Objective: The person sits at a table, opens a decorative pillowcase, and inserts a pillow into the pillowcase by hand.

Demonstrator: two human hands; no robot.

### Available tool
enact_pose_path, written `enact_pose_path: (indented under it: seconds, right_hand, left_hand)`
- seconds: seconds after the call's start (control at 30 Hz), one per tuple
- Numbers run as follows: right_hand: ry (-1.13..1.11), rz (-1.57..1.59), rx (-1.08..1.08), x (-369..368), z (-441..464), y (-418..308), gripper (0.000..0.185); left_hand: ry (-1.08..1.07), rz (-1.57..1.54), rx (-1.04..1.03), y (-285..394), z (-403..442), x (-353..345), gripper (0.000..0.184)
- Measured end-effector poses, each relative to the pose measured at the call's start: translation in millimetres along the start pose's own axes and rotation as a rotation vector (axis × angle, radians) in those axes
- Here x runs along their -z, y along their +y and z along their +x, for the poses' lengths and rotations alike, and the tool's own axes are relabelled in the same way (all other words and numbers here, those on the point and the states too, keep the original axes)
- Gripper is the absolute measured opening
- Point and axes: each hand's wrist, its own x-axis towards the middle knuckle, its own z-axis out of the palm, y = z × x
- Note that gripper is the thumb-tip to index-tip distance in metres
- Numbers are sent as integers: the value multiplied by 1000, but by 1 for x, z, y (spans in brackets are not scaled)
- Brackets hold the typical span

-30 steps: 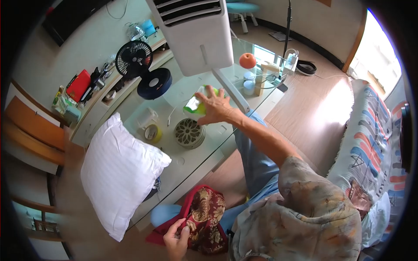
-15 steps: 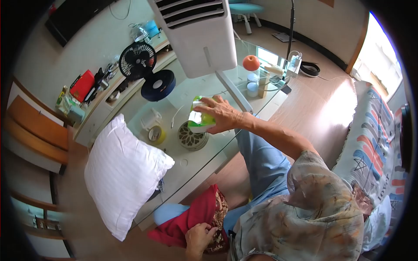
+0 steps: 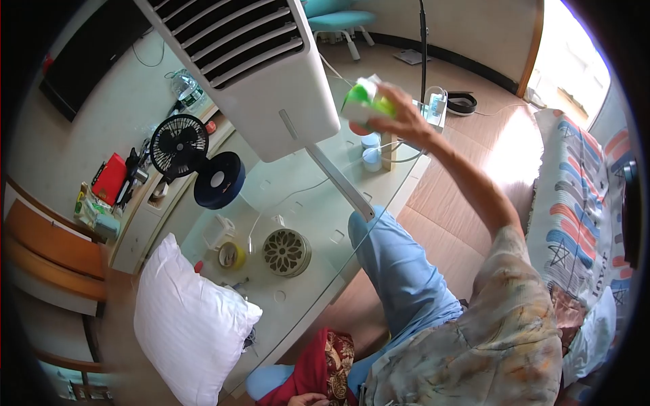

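Note:
My right hand [image 3: 406,116] is raised over the far right end of the glass table, closed around a green and white pack [image 3: 365,100], likely of tissues; motion blurs it. Right behind the pack, a red-orange fruit [image 3: 359,128] shows only in part. Two stacked pale-blue cups [image 3: 371,157] stand just below it. At the bottom edge my left hand [image 3: 309,400] is partly cut off, its fingers curled at a dark red cloth [image 3: 306,369] with a gold-patterned border, on my lap.
On the glass table [image 3: 318,254] are a white air cooler [image 3: 271,111], a round tin with a cut-out lid [image 3: 286,252], a tape roll [image 3: 231,255] and a navy round base [image 3: 219,179] with a black fan [image 3: 179,145]. A white pillow [image 3: 186,321] leans at the near left.
My right hand has carried the green and white pack up and right, from above the round tin to beside the fruit. The view has shifted, and my left hand sits lower in it.

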Motion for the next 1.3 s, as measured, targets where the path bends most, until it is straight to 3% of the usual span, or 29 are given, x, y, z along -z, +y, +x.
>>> enact_pose_path:
  seconds: [0.07, 0.1, 0.13, 0.2, 0.3, 0.43, 0.47, 0.57, 0.6, 0.63, 0.67, 0.73, 0.8, 0.93, 1.07, 1.2, 1.3]
  right_hand:
    - [56, -255, -204, 12, 33, 67, 88]
    - [66, -378, -298, 14, 42, 77, 88]
    - [26, -425, -367, 11, 55, 100, 85]
    - [-4, -471, -498, -7, 76, 138, 83]
    - [29, -510, -642, -35, 99, 126, 81]
    - [15, -500, -732, -81, 129, 151, 89]
    - [-23, -461, -684, -100, 136, 178, 90]
    - [-30, -410, -532, -118, 139, 189, 89]
    - [13, -400, -438, -117, 138, 185, 87]
    - [57, -651, -268, -112, 134, 179, 66]
    - [42, -651, -270, -102, 124, 156, 66]
    - [-59, -205, -335, -75, 88, 82, 57]
    - [-218, -168, -144, -71, 32, 27, 52]
    - [-671, -261, -182, -69, -38, -66, 70]
    - [-684, -402, -189, -88, -53, -70, 74]
    - [-662, -241, -289, -88, -50, -54, 67]
    - [-593, -3, -499, -78, -49, -50, 58]
  left_hand:
    - [-19, -43, 57, 8, -2, 1, 19]
    - [-45, -39, -25, 5, -3, 2, 17]
    - [-67, -35, -111, 0, -3, 2, 15]
    - [-31, 8, -91, -26, -2, 6, 13]
    - [47, 72, -86, -34, 2, 6, 12]
    - [122, -169, -38, -15, -13, -9, 13]
    - [151, -301, -21, -11, -13, -13, 13]
    - [243, -304, 24, -20, -11, -22, 13]
    - [265, -314, 47, -18, -9, -24, 13]
    - [284, -326, 68, -15, -8, -26, 12]
    - [299, -334, 89, -13, -8, -28, 12]
    - [321, -354, 124, -7, -4, -31, 11]
    - [336, -373, 151, -1, 0, -34, 11]
    - [357, -407, 165, 3, 4, -32, 10]
    - [360, -442, 134, -14, 5, -28, 12]
    - [340, -421, 99, 0, 2, -35, 12]
    - [305, -277, 134, 33, -11, -38, 14]
